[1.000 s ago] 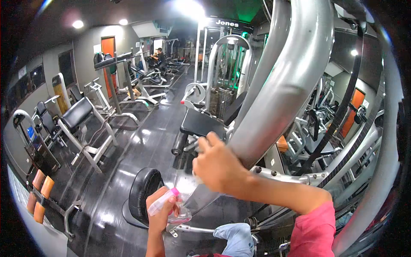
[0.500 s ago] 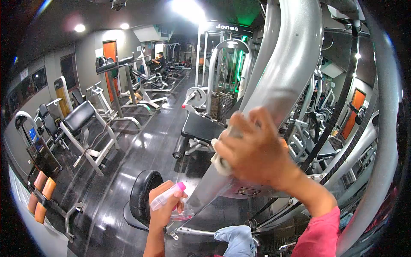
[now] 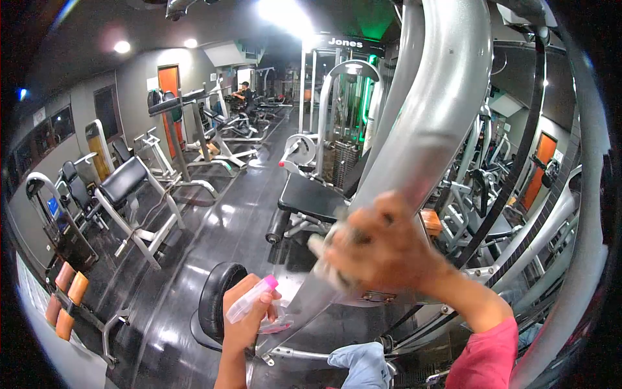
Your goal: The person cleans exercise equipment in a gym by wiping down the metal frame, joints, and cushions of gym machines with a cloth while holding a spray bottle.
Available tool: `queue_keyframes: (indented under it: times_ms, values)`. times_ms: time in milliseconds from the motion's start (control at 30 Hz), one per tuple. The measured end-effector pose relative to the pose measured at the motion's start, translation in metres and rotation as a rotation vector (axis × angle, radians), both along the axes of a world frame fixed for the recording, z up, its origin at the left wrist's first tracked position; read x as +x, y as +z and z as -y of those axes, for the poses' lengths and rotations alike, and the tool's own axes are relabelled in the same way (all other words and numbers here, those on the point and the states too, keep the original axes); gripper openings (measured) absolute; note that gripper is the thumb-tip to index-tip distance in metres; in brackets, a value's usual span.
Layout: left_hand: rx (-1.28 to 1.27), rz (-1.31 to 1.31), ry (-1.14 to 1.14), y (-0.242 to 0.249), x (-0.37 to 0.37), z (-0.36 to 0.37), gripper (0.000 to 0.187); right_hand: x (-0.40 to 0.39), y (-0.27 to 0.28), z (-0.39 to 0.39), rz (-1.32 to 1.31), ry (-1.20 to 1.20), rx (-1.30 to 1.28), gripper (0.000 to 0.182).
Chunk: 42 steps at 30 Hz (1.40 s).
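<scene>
My clear bottle with the pink top (image 3: 254, 299) is by the black pad, my left hand (image 3: 243, 311) wrapped round it. Right hand's (image 3: 389, 249) a blur, curled over a pale cloth (image 3: 334, 256) at the silver frame (image 3: 431, 123). Machine behind reads "Jones" (image 3: 345, 43).

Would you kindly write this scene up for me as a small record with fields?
setting: gym, dark shiny floor
left hand: grips a clear bottle with a pink tip
right hand: blurred, with a pale cloth, at the silver tube; contact unclear
beside left hand: black pad
beyond the hands: black bench
sign: Jones
other person: far back, details too small to tell
</scene>
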<state>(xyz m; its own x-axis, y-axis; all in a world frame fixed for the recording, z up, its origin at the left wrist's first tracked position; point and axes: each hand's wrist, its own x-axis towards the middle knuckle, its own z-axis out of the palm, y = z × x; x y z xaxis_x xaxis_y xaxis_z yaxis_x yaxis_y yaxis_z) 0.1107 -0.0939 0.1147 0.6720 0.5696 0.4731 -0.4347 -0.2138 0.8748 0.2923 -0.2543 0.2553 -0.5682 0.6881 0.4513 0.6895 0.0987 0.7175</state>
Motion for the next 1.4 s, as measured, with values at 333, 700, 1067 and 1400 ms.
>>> queue_keyframes:
  times_ms: [333,700,1067,1400]
  values:
    - [-0.013,0.029,-0.021,0.031,0.007,-0.006,0.053,-0.021,-0.018,-0.045,0.09,-0.381,-0.128,0.016]
    - [0.076,0.079,-0.112,0.071,0.02,-0.011,0.051,-0.004,0.053,0.002,0.039,-0.186,0.405,0.02]
    - [0.17,0.115,-0.069,0.096,0.028,-0.008,0.052,0.004,0.046,-0.006,0.051,-0.144,0.229,0.019]
    - [0.165,0.114,-0.046,0.1,0.02,-0.005,0.052,-0.016,0.017,-0.032,0.034,-0.308,-0.081,0.02]
